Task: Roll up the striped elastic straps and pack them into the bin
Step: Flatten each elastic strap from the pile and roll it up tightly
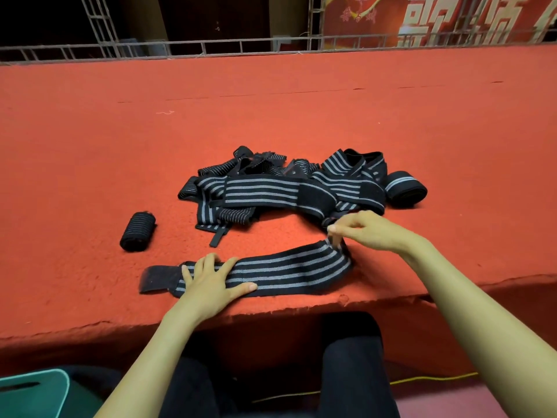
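Press left hand (pixel 211 282), spread flat, on the strap (pixel 286 270) along the table's (pixel 271 116) near edge; with right hand (pixel 367 233) pinching its right end, fold that end over tight and square; roll leftward evenly, stripes aligned; then drop into bin (pixel 36 390), low left.

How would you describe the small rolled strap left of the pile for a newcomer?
On the red carpeted platform, find the tangled pile of striped straps. Left of it, lying alone, is a small tight roll. Unlike the broad-striped roll at the pile's right edge, it has fine close stripes and touches nothing.
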`<state>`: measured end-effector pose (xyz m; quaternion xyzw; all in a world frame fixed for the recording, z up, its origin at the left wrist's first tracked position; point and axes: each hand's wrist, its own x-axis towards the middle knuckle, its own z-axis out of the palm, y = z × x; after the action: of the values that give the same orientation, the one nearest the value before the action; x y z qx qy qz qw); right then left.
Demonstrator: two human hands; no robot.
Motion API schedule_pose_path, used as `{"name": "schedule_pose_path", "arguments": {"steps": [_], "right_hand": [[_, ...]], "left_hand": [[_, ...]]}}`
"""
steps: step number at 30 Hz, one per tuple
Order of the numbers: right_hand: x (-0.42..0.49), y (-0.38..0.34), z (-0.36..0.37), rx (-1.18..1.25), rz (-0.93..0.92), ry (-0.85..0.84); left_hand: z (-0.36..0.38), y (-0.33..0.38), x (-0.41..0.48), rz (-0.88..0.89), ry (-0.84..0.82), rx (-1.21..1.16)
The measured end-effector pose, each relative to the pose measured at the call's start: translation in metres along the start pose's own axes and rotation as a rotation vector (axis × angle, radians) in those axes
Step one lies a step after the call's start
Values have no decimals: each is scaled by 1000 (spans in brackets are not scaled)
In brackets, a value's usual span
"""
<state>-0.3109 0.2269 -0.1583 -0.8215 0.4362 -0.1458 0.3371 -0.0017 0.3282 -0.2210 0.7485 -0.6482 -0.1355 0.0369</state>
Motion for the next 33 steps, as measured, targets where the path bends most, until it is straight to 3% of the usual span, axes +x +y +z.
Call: {"name": "schedule_pose_path", "arguments": {"steps": [2,7,11,14,19,24,27,33], "right_hand": [[18,2,-7,-129,-8,4],[44,12,-3,-423,56,-213],[43,21,-2,-402,140,-200],[28,26,-5,-324,129,-22],[-7,41,-12,-103,231,631],[-24,63,5,-212,365,675],[-28,71,14,-335,334,729],[-38,78,27,-529,441,670]], "left_hand": [[2,0,0,1,25,1],[5,0,0,15,48,-27],[5,-1,0,18,61,-41],[7,0,-2,21,106,-48],[13,7,-11,22,180,-66],[13,20,-11,-13,118,-17],[14,29,-11,-67,127,19],[20,37,-13,-122,127,16]]}}
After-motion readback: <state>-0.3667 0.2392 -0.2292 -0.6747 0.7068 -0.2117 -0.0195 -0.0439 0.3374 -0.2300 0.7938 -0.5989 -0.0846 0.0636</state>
